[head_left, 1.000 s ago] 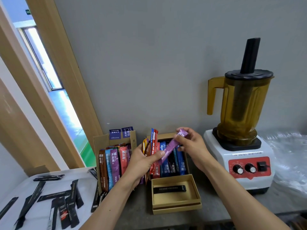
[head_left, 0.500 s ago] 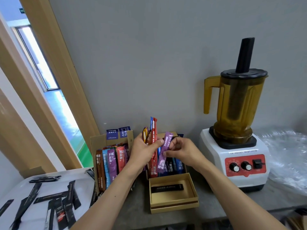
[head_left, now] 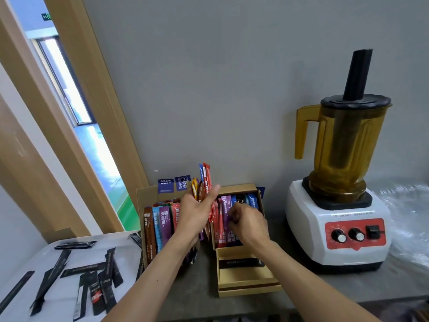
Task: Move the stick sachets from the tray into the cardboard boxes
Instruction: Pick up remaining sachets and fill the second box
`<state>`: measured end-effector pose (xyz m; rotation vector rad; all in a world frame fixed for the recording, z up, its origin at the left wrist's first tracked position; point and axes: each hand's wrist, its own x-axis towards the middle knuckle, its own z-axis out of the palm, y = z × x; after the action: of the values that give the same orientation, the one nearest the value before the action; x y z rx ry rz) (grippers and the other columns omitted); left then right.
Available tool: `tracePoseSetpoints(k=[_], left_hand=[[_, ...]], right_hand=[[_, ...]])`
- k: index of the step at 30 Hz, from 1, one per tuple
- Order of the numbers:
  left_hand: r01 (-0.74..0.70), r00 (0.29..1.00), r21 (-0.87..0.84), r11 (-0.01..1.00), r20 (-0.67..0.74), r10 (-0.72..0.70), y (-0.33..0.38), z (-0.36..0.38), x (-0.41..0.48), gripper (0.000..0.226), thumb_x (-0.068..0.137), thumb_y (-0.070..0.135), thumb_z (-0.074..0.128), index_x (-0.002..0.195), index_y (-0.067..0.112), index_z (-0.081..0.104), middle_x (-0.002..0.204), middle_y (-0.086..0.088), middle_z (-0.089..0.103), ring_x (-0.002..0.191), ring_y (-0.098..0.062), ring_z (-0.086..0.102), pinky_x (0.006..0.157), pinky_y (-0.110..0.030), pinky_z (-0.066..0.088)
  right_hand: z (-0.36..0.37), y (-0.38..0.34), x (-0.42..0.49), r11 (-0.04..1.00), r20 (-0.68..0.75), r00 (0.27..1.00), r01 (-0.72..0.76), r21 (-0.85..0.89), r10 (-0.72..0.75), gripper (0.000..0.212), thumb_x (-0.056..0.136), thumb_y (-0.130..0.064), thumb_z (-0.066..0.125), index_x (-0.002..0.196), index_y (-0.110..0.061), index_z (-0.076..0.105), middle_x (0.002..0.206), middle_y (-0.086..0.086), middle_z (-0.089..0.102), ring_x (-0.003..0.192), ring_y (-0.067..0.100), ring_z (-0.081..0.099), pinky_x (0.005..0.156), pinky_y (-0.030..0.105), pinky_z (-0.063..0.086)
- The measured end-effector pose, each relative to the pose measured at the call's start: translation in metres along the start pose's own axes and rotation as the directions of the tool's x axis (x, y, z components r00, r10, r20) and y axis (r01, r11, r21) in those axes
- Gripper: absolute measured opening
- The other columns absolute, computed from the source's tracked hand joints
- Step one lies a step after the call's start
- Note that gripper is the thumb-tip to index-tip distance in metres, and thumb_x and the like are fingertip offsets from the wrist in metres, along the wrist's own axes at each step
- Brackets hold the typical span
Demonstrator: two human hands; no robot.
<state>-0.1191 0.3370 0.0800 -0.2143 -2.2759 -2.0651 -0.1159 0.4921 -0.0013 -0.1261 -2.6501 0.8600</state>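
Stick sachets (head_left: 83, 268): a scatter of black ones lies loose on the white tray (head_left: 30, 261) at the lower left. Many coloured ones stand upright in two cardboard boxes against the wall.
Left hand (head_left: 197, 214): raised between the two boxes, fingers wrapped round a bundle of coloured sachets (head_left: 205, 182) whose tops stick up above the thumb.
Right hand (head_left: 249, 225): fingers curled, down in the right cardboard box (head_left: 239, 188). It seems to pinch the lower part of a purple sachet (head_left: 225, 205) standing among the others, though the knuckles hide the contact.
Left cardboard box (head_left: 148, 196): a packed row of brown, blue, purple and red sachets, all upright, with its flap raised behind.
Shallow box (head_left: 246, 278): on the counter (head_left: 197, 298) just in front of the right cardboard box, holding one black sachet (head_left: 239, 263) lying flat.
Done so far: both boxes look well filled with coloured sachets, and the purple one is in or almost in its row.
Left to do: the bundle in the left hand has yet to go in, and the black sachets on the tray are all waiting.
Progress: by my reckoning somewhere past the middle, since no coloured sachets show on the tray and only the black ones are there.
Nearby: a blender (head_left: 308, 228) with an amber jug stands to the right, with crinkled plastic wrap (head_left: 408, 217) beyond it.
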Motion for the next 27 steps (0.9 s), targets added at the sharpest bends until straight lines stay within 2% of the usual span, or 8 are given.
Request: tracePoseSetpoints(k=[4,7,11,14,16,19,22,27], left_hand=[[0.040,0.999,-0.033,0.999,0.005,-0.040,-0.002,0.002,-0.002,0.055,0.088,0.058,0.070,0.115,0.010,0.071,0.087,-0.002,0.080,0.087,-0.018,0.080,0.078,-0.032,0.063],[0.077,0.997,-0.062,0.995,0.033,-0.075,-0.003,0.005,-0.004,0.052,0.092,0.053,0.069,0.119,0.009,0.070,0.089,-0.002,0.081,0.089,-0.017,0.080,0.078,-0.030,0.062],[0.126,0.990,-0.061,0.990,0.074,-0.121,-0.004,0.004,-0.008,0.038,0.097,0.043,0.069,0.116,0.010,0.070,0.091,-0.007,0.081,0.087,-0.021,0.080,0.075,-0.030,0.062],[0.153,0.978,-0.059,0.986,0.150,-0.143,-0.004,0.002,-0.012,0.025,0.093,0.033,0.076,0.114,0.023,0.066,0.097,-0.003,0.082,0.089,-0.016,0.080,0.070,-0.027,0.061],[0.105,0.977,-0.010,0.994,0.187,-0.102,-0.007,0.003,-0.013,0.038,0.085,0.027,0.085,0.116,0.027,0.064,0.104,0.001,0.080,0.093,-0.011,0.079,0.071,-0.025,0.062],[0.046,0.965,0.122,0.991,0.251,-0.076,-0.010,0.006,-0.011,0.057,0.070,0.026,0.096,0.118,0.028,0.064,0.108,0.002,0.078,0.096,-0.009,0.077,0.077,-0.027,0.064],[0.015,0.950,0.225,0.974,0.302,-0.084,-0.012,0.009,-0.010,0.064,0.063,0.031,0.099,0.116,0.029,0.063,0.107,0.002,0.078,0.096,-0.010,0.077,0.085,-0.034,0.065],[0.147,0.946,0.133,0.980,0.270,-0.179,-0.011,0.009,-0.011,0.048,0.082,0.037,0.085,0.121,0.020,0.063,0.103,-0.002,0.080,0.091,-0.015,0.080,0.073,-0.028,0.064]], right_hand=[[0.002,-0.004,-0.003,0.998,-0.009,0.998,0.064,-0.015,-0.064,0.039,0.094,-0.040,0.075,0.129,-0.030,0.061,0.124,-0.008,0.069,0.111,0.014,0.069,0.089,0.034,0.060],[0.002,-0.002,-0.002,0.998,0.025,0.997,0.069,0.000,-0.069,0.035,0.096,-0.038,0.072,0.129,-0.030,0.061,0.125,-0.007,0.069,0.112,0.013,0.069,0.086,0.027,0.056],[-0.005,0.002,0.000,0.978,0.033,0.999,-0.022,0.206,0.015,0.031,0.100,-0.038,0.068,0.130,-0.031,0.064,0.119,-0.013,0.069,0.108,0.010,0.070,0.079,0.021,0.057],[-0.030,-0.005,0.003,0.777,-0.025,0.986,-0.114,0.620,0.165,0.027,0.099,-0.043,0.065,0.116,-0.022,0.070,0.102,-0.010,0.074,0.096,0.010,0.075,0.075,0.026,0.062],[-0.053,-0.012,0.006,0.612,0.019,0.979,-0.141,0.778,0.201,0.034,0.097,-0.049,0.066,0.109,-0.018,0.073,0.091,-0.003,0.077,0.083,0.007,0.076,0.069,0.026,0.059],[-0.077,-0.017,0.009,0.599,0.127,0.983,-0.180,0.780,0.130,0.037,0.091,-0.050,0.074,0.115,-0.022,0.072,0.097,-0.001,0.080,0.084,0.011,0.078,0.064,0.023,0.056],[-0.086,-0.012,0.008,0.622,0.174,0.982,-0.181,0.761,0.073,0.021,0.097,-0.030,0.072,0.118,-0.026,0.072,0.103,-0.001,0.080,0.091,0.011,0.078,0.060,0.020,0.055],[-0.091,0.008,0.007,0.529,0.115,0.986,-0.162,0.833,0.122,0.020,0.103,-0.020,0.063,0.121,-0.025,0.070,0.112,0.002,0.075,0.107,0.018,0.074,0.070,0.024,0.060]])
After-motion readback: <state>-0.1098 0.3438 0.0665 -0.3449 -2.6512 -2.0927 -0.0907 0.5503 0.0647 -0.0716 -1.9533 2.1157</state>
